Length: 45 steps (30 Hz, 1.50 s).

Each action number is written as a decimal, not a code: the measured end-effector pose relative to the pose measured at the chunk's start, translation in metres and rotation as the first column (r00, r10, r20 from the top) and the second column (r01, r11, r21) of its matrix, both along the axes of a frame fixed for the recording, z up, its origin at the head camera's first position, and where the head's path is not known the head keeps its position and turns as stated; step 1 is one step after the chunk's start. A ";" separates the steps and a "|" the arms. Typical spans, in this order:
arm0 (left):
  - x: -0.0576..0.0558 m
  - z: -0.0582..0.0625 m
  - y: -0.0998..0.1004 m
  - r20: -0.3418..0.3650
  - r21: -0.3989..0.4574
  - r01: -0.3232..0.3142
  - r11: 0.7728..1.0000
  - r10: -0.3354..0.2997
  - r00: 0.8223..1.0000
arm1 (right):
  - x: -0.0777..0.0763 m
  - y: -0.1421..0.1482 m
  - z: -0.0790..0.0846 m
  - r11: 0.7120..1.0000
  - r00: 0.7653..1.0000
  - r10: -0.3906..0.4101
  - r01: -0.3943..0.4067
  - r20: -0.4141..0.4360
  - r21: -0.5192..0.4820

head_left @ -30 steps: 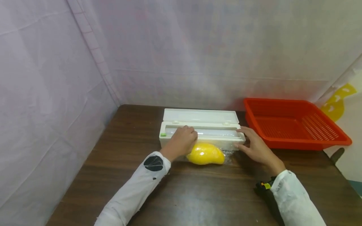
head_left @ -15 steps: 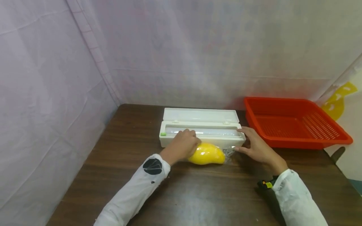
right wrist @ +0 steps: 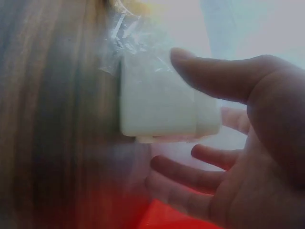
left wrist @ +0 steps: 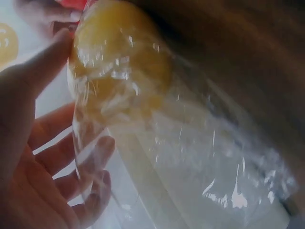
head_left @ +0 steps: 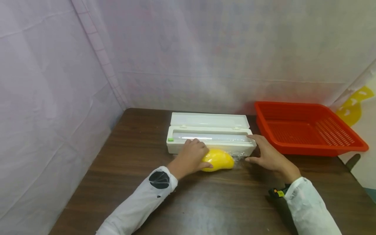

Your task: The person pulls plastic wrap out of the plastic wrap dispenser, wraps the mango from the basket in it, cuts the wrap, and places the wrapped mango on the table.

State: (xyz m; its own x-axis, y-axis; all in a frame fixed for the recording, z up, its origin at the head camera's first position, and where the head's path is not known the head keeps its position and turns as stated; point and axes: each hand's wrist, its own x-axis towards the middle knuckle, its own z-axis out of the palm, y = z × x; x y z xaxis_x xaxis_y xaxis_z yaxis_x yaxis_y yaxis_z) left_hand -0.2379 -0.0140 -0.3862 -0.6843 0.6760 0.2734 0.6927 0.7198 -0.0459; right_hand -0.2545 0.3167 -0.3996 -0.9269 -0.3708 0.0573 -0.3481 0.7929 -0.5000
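A yellow mango (head_left: 218,160), wrapped in clear cling film (left wrist: 190,138), lies against the front of a white cling film dispenser (head_left: 211,148). The dispenser's lid (head_left: 210,120) is folded back, and a film roll (head_left: 211,137) shows inside. My left hand (head_left: 191,158) is at the mango's left end, thumb along its near side. In the left wrist view its fingers are spread loosely, with film between them and the camera. At the dispenser's right end, my right hand (head_left: 268,156) has thumb and fingers apart. Crumpled film (right wrist: 131,36) hangs near its thumb.
A red plastic basket (head_left: 308,150) stands at the back right, close to the dispenser. White sheeting rises behind the brown table (head_left: 205,209) and along its left side. A green slider (head_left: 170,139) sits at the dispenser's left corner.
My left hand has drawn back from the dispenser's front edge toward me, and its thumb now shows on the mango's near side. The right hand stays almost in place.
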 end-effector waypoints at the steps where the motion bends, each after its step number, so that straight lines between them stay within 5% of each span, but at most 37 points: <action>1: 0.001 -0.001 0.001 -0.009 -0.004 0.006 1.000 -0.006 1.000 | 0.003 0.000 0.004 1.000 1.000 -0.001 0.001 -0.005 0.013; 6: 0.009 0.000 0.004 -0.115 -0.063 0.050 0.997 -0.057 0.992 | 0.027 -0.013 0.034 0.997 0.998 -0.034 0.037 -0.053 0.064; 11: 0.018 -0.001 0.007 -0.301 -0.129 0.103 0.986 -0.138 0.944 | 0.046 -0.052 0.049 0.996 0.970 0.090 -0.086 -0.228 0.029; 15: 0.020 -0.005 0.008 -0.366 -0.130 0.104 0.986 -0.145 0.919 | 0.048 -0.091 0.034 0.971 0.914 0.235 -0.205 -0.330 0.125; 21: 0.021 -0.011 0.005 -0.397 -0.070 0.100 0.993 -0.119 0.910 | 0.051 -0.127 -0.002 0.928 0.856 0.333 -0.222 -0.396 0.300; 24: 0.020 -0.009 0.003 -0.305 -0.029 0.112 0.993 -0.115 0.945 | 0.055 -0.132 -0.016 0.914 0.835 0.335 -0.175 -0.436 0.366; 27: 0.014 0.000 0.000 -0.130 0.050 0.133 0.990 -0.125 0.984 | 0.059 -0.134 -0.023 0.909 0.834 0.317 -0.130 -0.452 0.397; 31: 0.002 0.016 -0.002 0.108 0.163 0.087 0.983 -0.105 0.989 | 0.065 -0.135 -0.021 0.900 0.847 0.307 -0.110 -0.435 0.421; 34: -0.006 0.023 -0.001 0.282 0.166 0.056 0.985 -0.102 0.954 | 0.071 -0.135 -0.015 0.894 0.848 0.319 -0.120 -0.424 0.433; 37: -0.010 0.025 0.000 0.442 0.141 0.077 0.987 -0.132 0.887 | 0.075 -0.134 -0.006 0.897 0.834 0.333 -0.136 -0.439 0.421; 45: -0.019 0.024 0.001 0.593 0.131 0.173 0.976 -0.217 0.775 | 0.077 -0.131 0.011 0.907 0.776 0.384 -0.215 -0.500 0.362</action>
